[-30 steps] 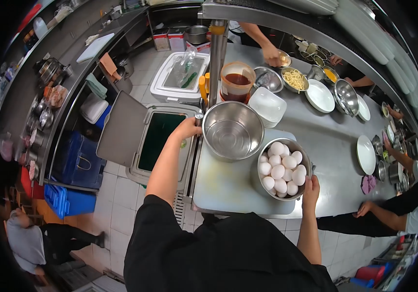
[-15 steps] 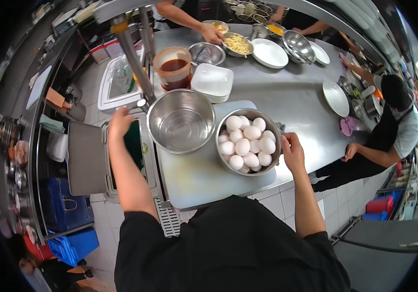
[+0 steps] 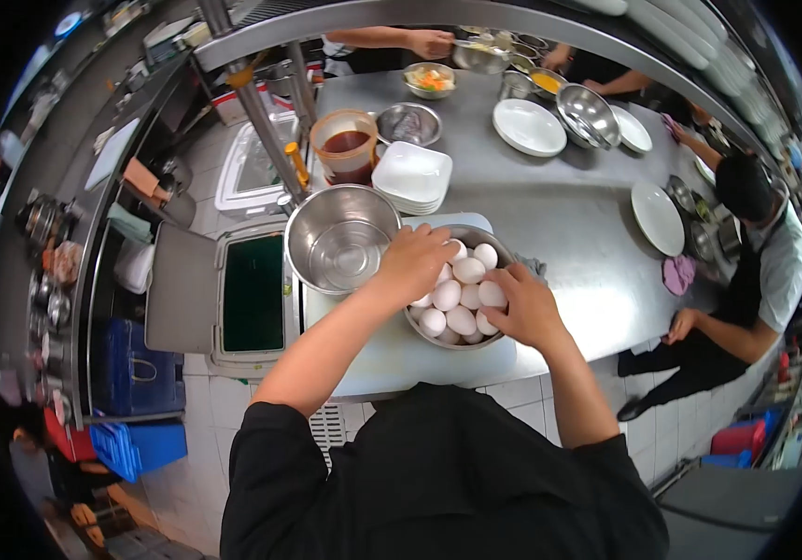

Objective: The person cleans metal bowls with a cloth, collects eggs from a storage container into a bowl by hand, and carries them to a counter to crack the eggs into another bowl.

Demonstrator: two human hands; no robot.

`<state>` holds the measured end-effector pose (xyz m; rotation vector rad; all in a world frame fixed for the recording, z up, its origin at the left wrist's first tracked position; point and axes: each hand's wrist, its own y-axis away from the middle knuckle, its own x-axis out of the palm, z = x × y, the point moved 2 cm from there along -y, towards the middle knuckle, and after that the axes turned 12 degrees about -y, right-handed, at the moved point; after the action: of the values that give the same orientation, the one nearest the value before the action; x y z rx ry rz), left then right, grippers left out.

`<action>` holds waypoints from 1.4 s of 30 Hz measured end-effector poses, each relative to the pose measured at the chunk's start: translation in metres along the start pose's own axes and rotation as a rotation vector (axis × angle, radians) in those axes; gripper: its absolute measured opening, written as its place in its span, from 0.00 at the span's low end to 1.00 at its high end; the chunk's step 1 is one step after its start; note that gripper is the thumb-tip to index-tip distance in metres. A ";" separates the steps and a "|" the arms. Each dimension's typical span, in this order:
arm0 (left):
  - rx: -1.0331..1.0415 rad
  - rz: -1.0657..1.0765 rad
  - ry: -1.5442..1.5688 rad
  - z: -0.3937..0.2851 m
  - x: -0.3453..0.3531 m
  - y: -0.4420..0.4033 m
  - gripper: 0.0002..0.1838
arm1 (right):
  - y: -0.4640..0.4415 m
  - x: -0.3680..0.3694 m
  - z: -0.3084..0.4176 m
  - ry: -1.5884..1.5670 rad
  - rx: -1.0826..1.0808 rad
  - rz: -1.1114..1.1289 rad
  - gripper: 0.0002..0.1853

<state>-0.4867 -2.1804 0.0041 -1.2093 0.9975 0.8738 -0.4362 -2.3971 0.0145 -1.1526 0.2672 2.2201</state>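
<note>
A steel bowl (image 3: 458, 344) full of white eggs (image 3: 470, 271) stands on the white cutting board (image 3: 364, 350) before me. My left hand (image 3: 413, 263) reaches over its left rim, fingers curled round an egg near the back; the fingertips are partly hidden. From the right side, my right hand (image 3: 526, 306) has its thumb and fingers about another egg (image 3: 492, 294), which still rests among the rest. An empty steel pot (image 3: 343, 241) sits just left of the eggs, its right side partly behind my left hand.
An open bin (image 3: 253, 291) with a dark green inside stands left of the counter. Behind the pot are a tub of brown liquid (image 3: 345, 149) and stacked white dishes (image 3: 412, 177). White plates (image 3: 529, 128) lie farther back. A co-worker (image 3: 746, 252) stands at right.
My left hand has come from over the bin to the eggs. My right hand has left the bowl's right rim and reached inside. Across the counter, a co-worker's hand has lifted a bowl.
</note>
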 end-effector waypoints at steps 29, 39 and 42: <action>-1.128 -0.505 1.761 0.216 -0.027 0.119 0.20 | -0.222 0.108 0.142 -1.415 0.132 -0.035 0.22; -1.075 -0.502 1.352 0.261 -0.039 0.070 0.23 | -0.289 0.135 0.176 -1.520 0.107 -0.445 0.22; -0.964 -0.336 1.406 0.246 -0.046 0.070 0.23 | -0.293 0.143 0.172 -1.412 0.077 -0.292 0.23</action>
<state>-0.5328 -1.9270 0.0415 -2.8992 1.3698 0.0393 -0.4357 -2.0291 0.0334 0.5330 -0.3794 2.1697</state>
